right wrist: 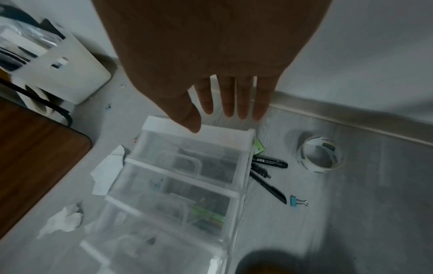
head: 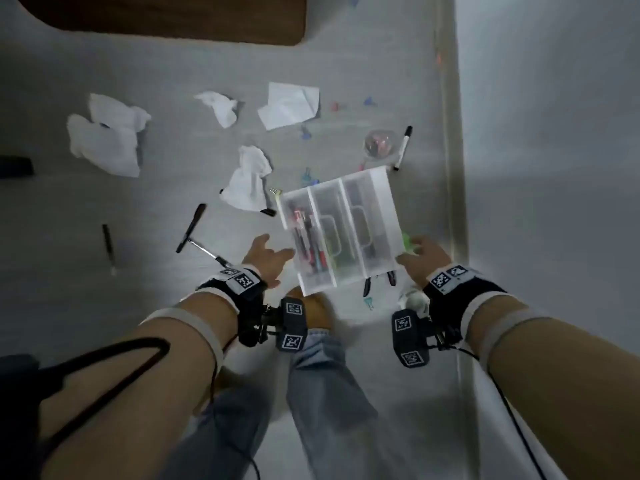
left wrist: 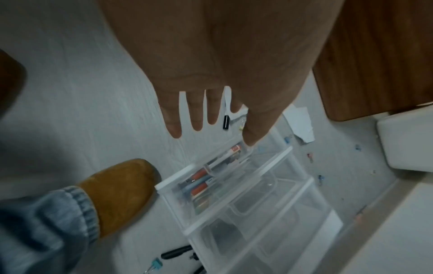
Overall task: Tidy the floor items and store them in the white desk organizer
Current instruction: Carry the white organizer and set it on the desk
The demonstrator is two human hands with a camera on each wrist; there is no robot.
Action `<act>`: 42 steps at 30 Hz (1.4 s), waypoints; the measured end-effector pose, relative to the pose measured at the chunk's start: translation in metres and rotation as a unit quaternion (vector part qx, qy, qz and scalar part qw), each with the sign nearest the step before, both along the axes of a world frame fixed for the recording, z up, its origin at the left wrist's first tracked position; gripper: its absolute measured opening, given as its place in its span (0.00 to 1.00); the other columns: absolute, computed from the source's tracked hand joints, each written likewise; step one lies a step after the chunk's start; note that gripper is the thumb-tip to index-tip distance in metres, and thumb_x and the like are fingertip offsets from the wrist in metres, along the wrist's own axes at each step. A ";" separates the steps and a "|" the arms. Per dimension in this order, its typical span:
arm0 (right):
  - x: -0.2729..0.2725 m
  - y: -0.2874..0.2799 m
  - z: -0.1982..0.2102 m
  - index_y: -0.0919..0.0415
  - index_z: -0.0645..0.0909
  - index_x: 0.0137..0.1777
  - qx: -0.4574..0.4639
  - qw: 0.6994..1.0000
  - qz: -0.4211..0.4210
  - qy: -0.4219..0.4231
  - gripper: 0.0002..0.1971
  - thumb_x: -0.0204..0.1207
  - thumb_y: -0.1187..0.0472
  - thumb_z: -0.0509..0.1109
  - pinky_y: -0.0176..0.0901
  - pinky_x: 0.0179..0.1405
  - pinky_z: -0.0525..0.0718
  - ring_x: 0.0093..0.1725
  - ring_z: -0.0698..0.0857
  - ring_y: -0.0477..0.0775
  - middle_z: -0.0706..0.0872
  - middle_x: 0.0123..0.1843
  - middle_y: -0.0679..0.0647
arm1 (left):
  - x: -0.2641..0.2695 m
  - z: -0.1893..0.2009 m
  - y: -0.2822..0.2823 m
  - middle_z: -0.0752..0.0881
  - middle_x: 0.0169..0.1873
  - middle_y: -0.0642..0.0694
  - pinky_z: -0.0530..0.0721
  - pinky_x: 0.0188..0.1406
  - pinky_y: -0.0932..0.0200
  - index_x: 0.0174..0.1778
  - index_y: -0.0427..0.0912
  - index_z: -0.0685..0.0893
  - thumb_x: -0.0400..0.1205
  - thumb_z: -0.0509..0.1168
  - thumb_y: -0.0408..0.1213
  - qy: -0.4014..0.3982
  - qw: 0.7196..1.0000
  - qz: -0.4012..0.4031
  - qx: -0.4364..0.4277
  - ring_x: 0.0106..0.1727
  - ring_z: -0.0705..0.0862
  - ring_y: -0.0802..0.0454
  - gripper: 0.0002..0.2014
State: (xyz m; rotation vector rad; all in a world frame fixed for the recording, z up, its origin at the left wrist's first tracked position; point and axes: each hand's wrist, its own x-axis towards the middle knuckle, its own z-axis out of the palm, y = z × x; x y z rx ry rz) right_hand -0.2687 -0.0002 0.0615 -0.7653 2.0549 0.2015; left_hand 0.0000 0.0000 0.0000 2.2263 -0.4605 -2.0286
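Note:
The white desk organizer [head: 341,230] with three clear drawers sits tilted between my hands; red and black pens [head: 306,237] fill its left drawer. My left hand [head: 273,252] is at its left edge, fingers straight, thumb by the rim [left wrist: 250,137]. At the right corner, my right hand [head: 415,252] is spread open, thumb over the organizer's edge [right wrist: 192,122]. Neither hand holds anything. Crumpled tissues [head: 247,178], a white marker [head: 403,147] and black pens [head: 190,226] lie on the floor.
A tape roll [right wrist: 319,153], black markers [right wrist: 269,161] and a blue binder clip [right wrist: 297,201] lie right of the organizer. A clear round tub [head: 379,143] stands behind it. A brown tabletop [head: 166,19] is at the back, a baseboard [head: 446,133] on the right.

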 end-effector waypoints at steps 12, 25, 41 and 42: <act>0.008 -0.014 -0.018 0.65 0.73 0.68 -0.066 0.996 0.048 0.021 0.22 0.78 0.55 0.72 0.35 0.21 0.64 0.31 0.73 0.49 0.80 0.53 0.59 | -0.005 0.008 0.001 0.87 0.57 0.33 0.92 0.45 0.37 0.66 0.41 0.73 0.85 0.65 0.30 0.036 0.998 0.036 0.026 0.50 0.91 0.35 0.14; 0.154 -0.121 0.340 0.58 0.74 0.49 -0.268 0.920 0.239 -0.155 0.13 0.74 0.54 0.74 0.52 0.41 0.78 0.43 0.83 0.63 0.84 0.43 0.58 | 0.149 0.391 -0.021 0.90 0.50 0.41 0.91 0.37 0.45 0.65 0.44 0.78 0.80 0.67 0.20 -0.019 0.960 0.225 -0.168 0.46 0.91 0.38 0.21; 0.478 -0.076 0.719 0.55 0.71 0.48 -0.466 0.600 0.612 -0.219 0.12 0.76 0.56 0.73 0.47 0.42 0.81 0.44 0.83 0.58 0.83 0.45 0.51 | 0.383 0.708 0.171 0.83 0.63 0.44 0.85 0.51 0.53 0.78 0.44 0.65 0.73 0.80 0.39 -0.278 0.812 0.351 -0.374 0.55 0.85 0.50 0.41; 0.502 -0.062 0.723 0.56 0.71 0.48 -0.460 0.586 0.627 -0.229 0.12 0.76 0.56 0.73 0.48 0.42 0.81 0.43 0.83 0.58 0.83 0.44 0.51 | 0.402 0.715 0.193 0.78 0.66 0.49 0.82 0.59 0.54 0.81 0.48 0.60 0.70 0.83 0.43 -0.311 0.804 0.330 -0.385 0.63 0.80 0.52 0.49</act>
